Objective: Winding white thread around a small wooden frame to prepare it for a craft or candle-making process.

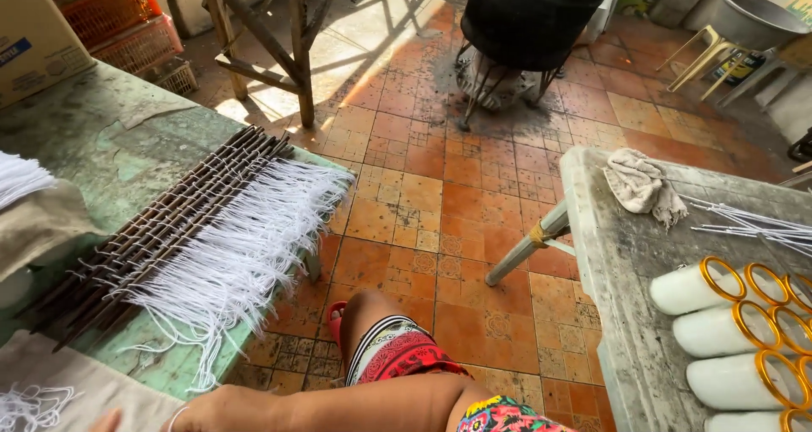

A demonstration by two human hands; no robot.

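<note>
My left hand (199, 411) lies low at the bottom edge, on a beige cloth (80, 381) at the near corner of the green table (110, 136). Its forearm stretches in from the right, and its fingers are cut off by the frame. Just beyond it lies a row of dark thin rods (161, 225) with many white strings (245, 246) hanging from them over the table edge. More white strings (25, 402) sit by the cloth. My right hand is out of view. My knee (381, 330) and a red sandal (336, 318) show above the forearm.
A grey table (626, 254) at the right holds white candles with gold rims (719, 330), a crumpled rag (643, 187) and thin white sticks (753, 225). A black drum on a stand (524, 17), wooden posts (296, 43), orange crates (118, 17) and a chair with a metal basin (744, 17) stand on the tiled floor.
</note>
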